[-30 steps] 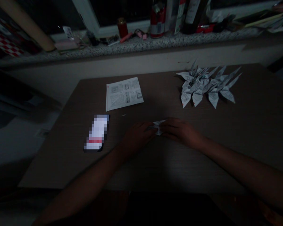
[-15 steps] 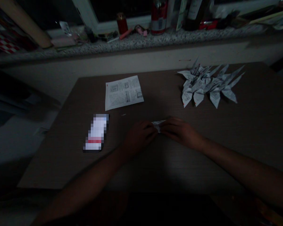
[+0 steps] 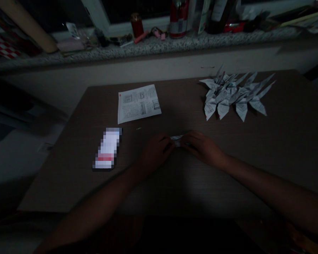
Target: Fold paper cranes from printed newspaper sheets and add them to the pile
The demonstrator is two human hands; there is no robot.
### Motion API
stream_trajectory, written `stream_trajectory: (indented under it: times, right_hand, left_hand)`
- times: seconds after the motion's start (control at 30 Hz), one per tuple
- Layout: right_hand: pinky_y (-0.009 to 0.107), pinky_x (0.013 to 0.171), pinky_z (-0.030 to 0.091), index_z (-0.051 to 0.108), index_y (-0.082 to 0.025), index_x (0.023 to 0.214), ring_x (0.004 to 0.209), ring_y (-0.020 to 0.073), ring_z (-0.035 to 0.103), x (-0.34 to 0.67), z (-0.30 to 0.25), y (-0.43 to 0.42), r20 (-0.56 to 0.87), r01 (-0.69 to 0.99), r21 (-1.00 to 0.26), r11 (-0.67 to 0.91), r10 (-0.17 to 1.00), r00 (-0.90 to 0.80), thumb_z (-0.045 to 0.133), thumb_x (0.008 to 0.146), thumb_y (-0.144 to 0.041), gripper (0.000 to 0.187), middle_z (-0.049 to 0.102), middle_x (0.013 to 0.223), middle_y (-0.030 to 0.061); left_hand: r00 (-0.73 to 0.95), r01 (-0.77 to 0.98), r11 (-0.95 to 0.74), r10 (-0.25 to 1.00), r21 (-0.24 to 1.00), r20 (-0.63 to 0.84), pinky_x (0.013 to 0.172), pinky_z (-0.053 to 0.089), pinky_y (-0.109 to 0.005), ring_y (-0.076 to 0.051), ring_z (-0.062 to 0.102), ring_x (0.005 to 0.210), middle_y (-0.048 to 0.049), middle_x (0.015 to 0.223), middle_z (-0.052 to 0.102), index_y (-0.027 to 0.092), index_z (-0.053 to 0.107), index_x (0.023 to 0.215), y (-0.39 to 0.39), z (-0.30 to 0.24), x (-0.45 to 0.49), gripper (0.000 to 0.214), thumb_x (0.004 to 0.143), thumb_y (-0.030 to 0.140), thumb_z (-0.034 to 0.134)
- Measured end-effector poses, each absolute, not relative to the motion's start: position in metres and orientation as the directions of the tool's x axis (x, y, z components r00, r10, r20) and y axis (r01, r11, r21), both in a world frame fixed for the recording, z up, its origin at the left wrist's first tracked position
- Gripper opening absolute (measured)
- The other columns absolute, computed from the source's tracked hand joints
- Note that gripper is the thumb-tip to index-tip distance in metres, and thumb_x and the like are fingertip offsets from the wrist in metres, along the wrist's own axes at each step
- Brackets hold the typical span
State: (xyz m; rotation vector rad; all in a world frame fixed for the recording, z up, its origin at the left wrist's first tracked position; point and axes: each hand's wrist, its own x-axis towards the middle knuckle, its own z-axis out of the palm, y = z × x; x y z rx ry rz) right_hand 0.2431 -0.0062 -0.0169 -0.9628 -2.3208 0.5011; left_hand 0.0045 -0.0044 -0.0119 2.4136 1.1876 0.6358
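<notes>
A small folded piece of printed paper [image 3: 177,139] lies on the dark wooden table [image 3: 281,148], pinched between both hands. My left hand [image 3: 155,153] presses its left end with curled fingers. My right hand [image 3: 201,147] covers its right end, fingers closed on it. Most of the paper is hidden under the fingers. The light is dim.
A flat printed sheet [image 3: 138,103] lies behind the hands. A lit phone [image 3: 107,148] rests to the left. Several folded paper cranes [image 3: 233,95] are piled at the back right. A stone ledge [image 3: 153,46] beyond holds cans, bottles and small clutter.
The hands have closed tighter over the folded paper, so less of it shows. The view has shifted slightly.
</notes>
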Motion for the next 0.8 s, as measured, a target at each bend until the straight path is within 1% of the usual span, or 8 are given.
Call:
stream_trajectory:
  times: [0.17, 0.33, 0.4, 0.5, 0.57, 0.6, 0.7, 0.8]
  right_hand:
    - [0.043, 0.088, 0.058, 0.069, -0.022, 0.113, 0.102, 0.0264, 0.069, 0.245, -0.018, -0.006, 0.382, 0.528, -0.484, 0.698, 0.712, -0.59, 0.056, 0.105, -0.026, 0.016, 0.073, 0.109, 0.0109]
    - [0.043, 0.091, 0.058, 0.07, -0.02, 0.119, 0.109, 0.0267, 0.069, 0.248, -0.021, -0.004, 0.394, 0.504, -0.458, 0.732, 0.675, -0.624, 0.057, 0.104, -0.024, 0.02, 0.072, 0.118, 0.0128]
    - [0.042, 0.09, 0.059, 0.071, -0.02, 0.118, 0.108, 0.0267, 0.069, 0.249, -0.023, -0.003, 0.402, 0.504, -0.45, 0.737, 0.671, -0.622, 0.058, 0.104, -0.024, 0.02, 0.072, 0.117, 0.0129]
    - [0.043, 0.09, 0.059, 0.073, -0.021, 0.117, 0.108, 0.0268, 0.069, 0.248, -0.025, -0.004, 0.418, 0.514, -0.435, 0.74, 0.671, -0.612, 0.057, 0.104, -0.024, 0.02, 0.072, 0.117, 0.0125]
    - [0.042, 0.089, 0.059, 0.073, -0.021, 0.117, 0.107, 0.0269, 0.069, 0.249, -0.026, -0.005, 0.422, 0.529, -0.415, 0.74, 0.672, -0.608, 0.057, 0.104, -0.025, 0.021, 0.072, 0.117, 0.0125]
    - [0.042, 0.088, 0.06, 0.074, -0.022, 0.117, 0.106, 0.0269, 0.069, 0.249, -0.025, -0.005, 0.423, 0.542, -0.401, 0.739, 0.674, -0.606, 0.057, 0.104, -0.026, 0.021, 0.072, 0.116, 0.0126]
    - [0.045, 0.087, 0.06, 0.075, -0.022, 0.117, 0.106, 0.0292, 0.07, 0.249, -0.024, -0.007, 0.429, 0.576, -0.341, 0.742, 0.669, -0.607, 0.058, 0.103, -0.027, 0.023, 0.073, 0.117, 0.0136]
    - [0.05, 0.095, 0.059, 0.076, -0.021, 0.119, 0.117, 0.0325, 0.068, 0.25, -0.022, -0.006, 0.423, 0.577, -0.305, 0.758, 0.651, -0.631, 0.059, 0.102, -0.024, 0.023, 0.073, 0.125, 0.0142]
  left_hand:
    - [0.507, 0.637, -0.526, 0.836, 0.564, 0.207, 0.089, 0.055, -0.035, -0.019, 0.064, 0.098, -0.0053, 0.107, 0.064, 0.018, 0.068, 0.102, -0.003, -0.011, 0.008, 0.014, 0.104, 0.027, 0.057]
    - [0.487, 0.653, -0.521, 0.845, 0.549, 0.223, 0.089, 0.056, -0.034, -0.02, 0.064, 0.1, -0.0056, 0.109, 0.063, 0.018, 0.067, 0.103, -0.002, -0.012, 0.008, 0.011, 0.103, 0.026, 0.059]
    - [0.491, 0.654, -0.553, 0.829, 0.516, 0.267, 0.091, 0.056, -0.034, -0.02, 0.064, 0.104, -0.0065, 0.114, 0.063, 0.019, 0.067, 0.11, -0.003, -0.012, 0.006, 0.012, 0.104, 0.026, 0.06]
    - [0.558, 0.652, -0.653, 0.758, 0.385, 0.339, 0.098, 0.055, -0.038, -0.023, 0.063, 0.114, -0.0088, 0.125, 0.064, 0.019, 0.066, 0.121, -0.004, -0.012, 0.002, 0.02, 0.104, 0.025, 0.058]
    - [0.621, 0.636, -0.712, 0.701, 0.298, 0.351, 0.103, 0.053, -0.042, -0.025, 0.062, 0.12, -0.0098, 0.13, 0.065, 0.019, 0.068, 0.123, -0.005, -0.013, -0.001, 0.022, 0.106, 0.024, 0.055]
    - [0.646, 0.624, -0.731, 0.682, 0.276, 0.343, 0.104, 0.053, -0.043, -0.025, 0.063, 0.12, -0.0099, 0.13, 0.066, 0.019, 0.068, 0.122, -0.005, -0.013, -0.002, 0.022, 0.107, 0.023, 0.053]
    - [0.693, 0.598, -0.753, 0.658, 0.274, 0.294, 0.103, 0.055, -0.042, -0.024, 0.066, 0.117, -0.0104, 0.126, 0.071, 0.017, 0.069, 0.124, -0.005, -0.013, -0.003, 0.026, 0.108, 0.023, 0.05]
    - [0.695, 0.606, -0.742, 0.669, 0.288, 0.263, 0.101, 0.056, -0.04, -0.024, 0.068, 0.118, -0.0107, 0.128, 0.071, 0.016, 0.067, 0.128, -0.006, -0.012, -0.005, 0.027, 0.108, 0.024, 0.05]
